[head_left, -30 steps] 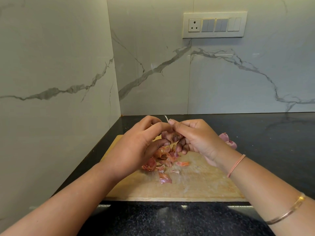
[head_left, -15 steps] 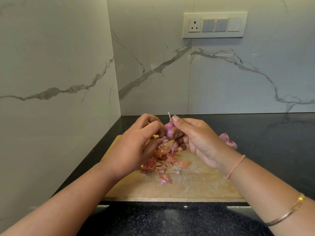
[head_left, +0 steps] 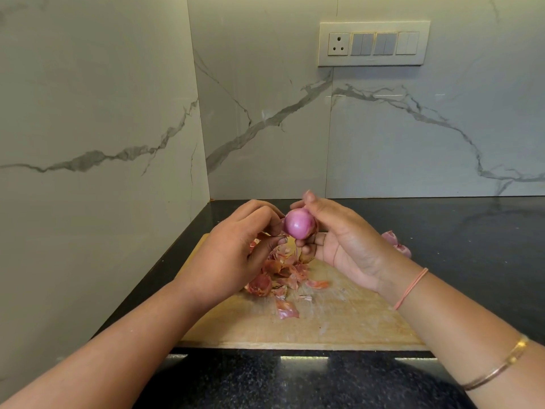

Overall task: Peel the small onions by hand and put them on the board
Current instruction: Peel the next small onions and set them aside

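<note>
- Pink-purple and glossy, the onion [head_left: 299,224] is held in the air above the far end of the board [head_left: 339,320], not yet set down.
- The right hand [head_left: 345,240] grips it with the thumb over the top and the fingertips curled in beneath, palm turned toward the camera.
- The left hand [head_left: 233,255] is curled close, thumb and forefinger pinching at the onion's left flank — whether a last shred of skin lies between them cannot be told.
- The side facing the camera looks bare and smooth, so the peeling seems nearly or wholly done. The far side is hidden.
- The onion is probably light, firm and round, but its stripped surface is likely slick and a little damp — it could squirt out of a hard pinch.
- A cradling hold across its widest part, thumb opposite two fingers, should serve better than pressure at the tapered ends.
- Dry skins [head_left: 283,270] lie heaped on the board under the hands, papery and easily scattered. The bare wood nearer the person would suit for setting the onion down.
- Two peeled onions [head_left: 396,245] show just beyond the right wrist, near the board's far right corner. Whether they lie on the wood or on the dark counter [head_left: 472,231] is not plain.
</note>
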The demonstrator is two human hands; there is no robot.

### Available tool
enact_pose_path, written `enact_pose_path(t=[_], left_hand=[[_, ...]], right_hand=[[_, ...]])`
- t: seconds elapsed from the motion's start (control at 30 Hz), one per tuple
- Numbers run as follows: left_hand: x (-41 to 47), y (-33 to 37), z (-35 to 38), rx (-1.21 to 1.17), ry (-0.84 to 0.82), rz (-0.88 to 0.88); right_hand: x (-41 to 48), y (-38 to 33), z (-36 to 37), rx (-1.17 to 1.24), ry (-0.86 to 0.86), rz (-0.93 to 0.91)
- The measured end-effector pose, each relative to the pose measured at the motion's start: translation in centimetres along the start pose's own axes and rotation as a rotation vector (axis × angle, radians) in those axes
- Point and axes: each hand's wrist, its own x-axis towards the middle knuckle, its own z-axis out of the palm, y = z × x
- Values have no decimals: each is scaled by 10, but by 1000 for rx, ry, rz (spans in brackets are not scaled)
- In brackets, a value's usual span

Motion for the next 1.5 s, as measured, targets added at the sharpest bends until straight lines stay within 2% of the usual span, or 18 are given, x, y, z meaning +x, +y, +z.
enact_pose_path(t=[0.23, 0.33, 0.5, 0.9, 1.03, 1.13, 1.27, 1.5], left_hand=[[-1, 4, 2, -172, 90, -97], [0, 4, 2, -163, 144, -159], [-1, 6, 2, -285, 191, -274], [1, -6, 3, -49, 232, -393], [1, -8, 2, 58, 159, -395], [1, -8, 3, 76, 107, -332], [0, -5, 5, 20, 78, -262], [-1, 1, 2, -134, 90, -280]], right_hand=[[-2, 2, -1, -89, -36, -73], [-2, 2, -2, -105, -65, -90], [-2, 2, -3, -114, -42, -85], [-1, -1, -4, 37, -62, -64], [2, -4, -9, 96, -32, -81], [2, -2, -11, 15, -46, -89], [0, 6, -8, -232, -61, -148], [2, 12, -5, -392, -29, -196]])
